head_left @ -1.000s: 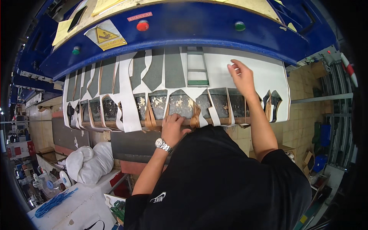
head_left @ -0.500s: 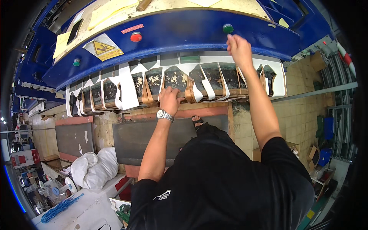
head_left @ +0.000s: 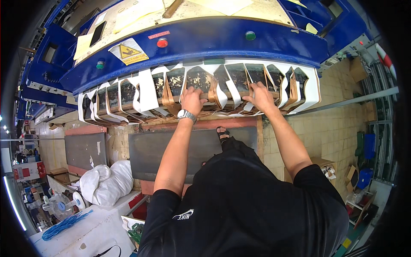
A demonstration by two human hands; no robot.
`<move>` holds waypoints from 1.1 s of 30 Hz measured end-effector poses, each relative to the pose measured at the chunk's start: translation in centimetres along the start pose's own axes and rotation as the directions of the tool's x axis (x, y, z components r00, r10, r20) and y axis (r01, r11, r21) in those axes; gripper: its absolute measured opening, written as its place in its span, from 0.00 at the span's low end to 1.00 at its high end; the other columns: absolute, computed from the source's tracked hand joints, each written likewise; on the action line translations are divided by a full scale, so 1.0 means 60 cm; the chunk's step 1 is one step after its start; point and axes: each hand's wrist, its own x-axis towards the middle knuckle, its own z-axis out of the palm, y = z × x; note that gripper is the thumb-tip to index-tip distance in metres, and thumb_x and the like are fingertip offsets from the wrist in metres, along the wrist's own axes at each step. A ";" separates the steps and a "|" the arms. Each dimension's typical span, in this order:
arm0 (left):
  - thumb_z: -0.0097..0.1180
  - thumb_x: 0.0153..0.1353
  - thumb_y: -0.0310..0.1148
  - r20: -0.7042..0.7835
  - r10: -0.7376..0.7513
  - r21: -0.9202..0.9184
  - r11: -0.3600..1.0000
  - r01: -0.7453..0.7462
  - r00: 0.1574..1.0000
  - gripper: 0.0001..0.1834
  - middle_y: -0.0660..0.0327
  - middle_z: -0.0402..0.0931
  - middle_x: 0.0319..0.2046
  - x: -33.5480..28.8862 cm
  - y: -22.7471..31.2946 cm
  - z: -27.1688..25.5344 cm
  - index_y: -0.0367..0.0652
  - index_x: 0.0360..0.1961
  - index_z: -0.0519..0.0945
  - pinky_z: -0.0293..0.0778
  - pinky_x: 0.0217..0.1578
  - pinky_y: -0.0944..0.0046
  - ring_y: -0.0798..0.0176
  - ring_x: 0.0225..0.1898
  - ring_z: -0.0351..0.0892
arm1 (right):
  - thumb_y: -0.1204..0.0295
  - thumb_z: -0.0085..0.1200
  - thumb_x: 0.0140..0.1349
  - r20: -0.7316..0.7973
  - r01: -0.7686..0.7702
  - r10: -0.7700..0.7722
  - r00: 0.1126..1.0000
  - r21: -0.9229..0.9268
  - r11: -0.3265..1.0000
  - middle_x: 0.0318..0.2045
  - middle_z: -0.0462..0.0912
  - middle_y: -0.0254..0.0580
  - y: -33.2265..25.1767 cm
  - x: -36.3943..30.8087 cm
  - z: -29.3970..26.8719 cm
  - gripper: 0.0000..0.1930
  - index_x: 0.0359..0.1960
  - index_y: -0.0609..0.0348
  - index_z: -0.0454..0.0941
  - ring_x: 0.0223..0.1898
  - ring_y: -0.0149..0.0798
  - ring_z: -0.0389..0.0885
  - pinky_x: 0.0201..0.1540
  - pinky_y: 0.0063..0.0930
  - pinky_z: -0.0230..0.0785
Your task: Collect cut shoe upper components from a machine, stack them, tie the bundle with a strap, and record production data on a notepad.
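Note:
Along the front of a blue press (head_left: 205,38), a long row of cut white sheet (head_left: 148,92) with curved edges lies over a worn dark, patchy surface (head_left: 176,79). Brown layered strips (head_left: 170,96) stand between the white parts. My left hand (head_left: 192,100), with a metal watch (head_left: 187,115) at its wrist, rests at the near edge of this row, thumb apart from the fingers. Farther right, my right hand (head_left: 260,97) lies on the same edge with its fingers spread. Some fingertips are hard to make out against the strips.
The press front carries a red button (head_left: 162,43), a green button (head_left: 250,36) and another green one (head_left: 100,65). A phone (head_left: 98,34) and a wooden handle (head_left: 172,8) lie on top. Dark mats (head_left: 171,150) cover the floor by my foot; a white sack (head_left: 107,182) is at left.
My right hand has come down from beside the right green button to the near edge of the row. My left hand stays at that edge. More white edges show at right.

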 end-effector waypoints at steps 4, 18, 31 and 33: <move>0.78 0.51 0.37 -0.005 -0.006 -0.002 1.000 0.006 1.000 0.18 0.57 0.81 0.44 0.000 0.004 -0.004 0.50 0.43 0.88 0.71 0.57 0.46 0.47 0.52 0.78 | 0.58 0.77 0.55 -0.014 0.028 -0.028 1.000 -0.030 0.999 0.50 0.80 0.54 0.001 -0.018 0.011 0.26 0.50 0.59 0.83 0.54 0.59 0.84 0.55 0.51 0.79; 0.76 0.54 0.38 -0.011 0.025 0.017 1.000 -0.025 1.000 0.18 0.53 0.82 0.45 0.028 -0.003 -0.011 0.46 0.44 0.87 0.75 0.53 0.44 0.44 0.52 0.80 | 0.69 0.75 0.57 0.033 0.072 -0.070 0.997 -0.065 0.995 0.50 0.79 0.59 0.002 0.025 -0.008 0.19 0.45 0.65 0.82 0.54 0.65 0.81 0.55 0.57 0.75; 0.64 0.71 0.34 0.180 -0.352 -0.760 0.543 0.357 0.919 0.14 0.51 0.89 0.41 0.148 -0.044 0.018 0.36 0.51 0.86 0.82 0.39 0.60 0.57 0.40 0.91 | 0.53 0.79 0.48 0.068 0.517 -0.515 0.854 -0.010 0.856 0.58 0.78 0.59 -0.152 0.338 0.012 0.46 0.64 0.69 0.73 0.61 0.60 0.77 0.65 0.47 0.73; 0.57 0.77 0.33 0.229 -0.412 -0.798 0.439 0.412 0.882 0.14 0.59 0.87 0.38 0.168 -0.053 0.045 0.35 0.56 0.83 0.81 0.41 0.67 0.69 0.38 0.85 | 0.54 0.79 0.46 0.114 0.597 -0.592 0.798 -0.016 0.802 0.56 0.79 0.60 -0.190 0.357 0.049 0.45 0.62 0.69 0.73 0.60 0.60 0.78 0.64 0.47 0.73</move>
